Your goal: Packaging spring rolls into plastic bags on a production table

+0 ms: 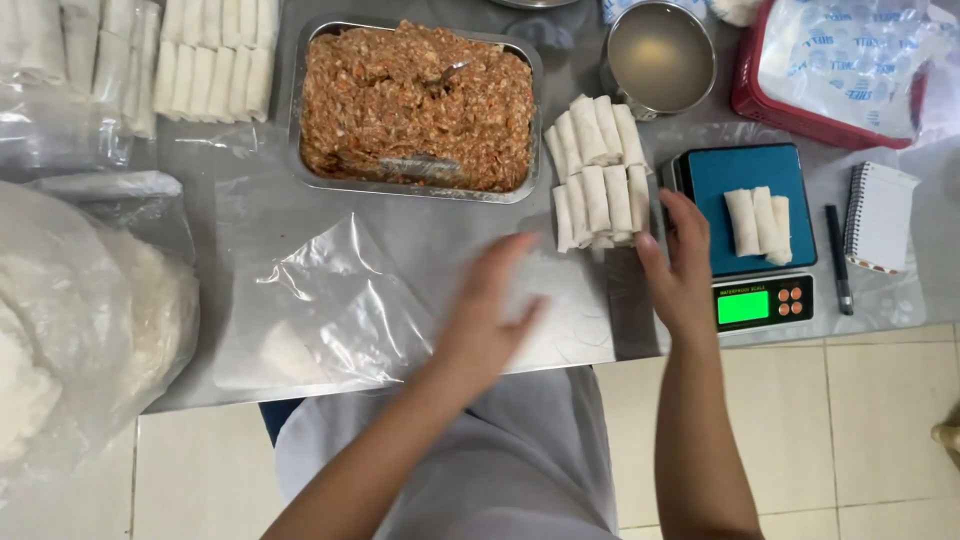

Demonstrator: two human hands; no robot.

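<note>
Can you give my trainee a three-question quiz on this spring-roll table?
1. True or false: three rolls lie on the scale.
2. Which hand is nearer the roll pile: left or right?
3. What fills the metal tray?
   A. clear liquid
   B. minced filling
   C. wrappers

Key: 1 true; 2 right; 3 B.

I'm looking down into a food-preparation kitchen: a steel worktop (440, 240) carries a metal tray of minced filling (418, 105), rows of rolled spring rolls (597, 170), a digital scale (750, 235), above a tiled floor (880, 430)
</note>
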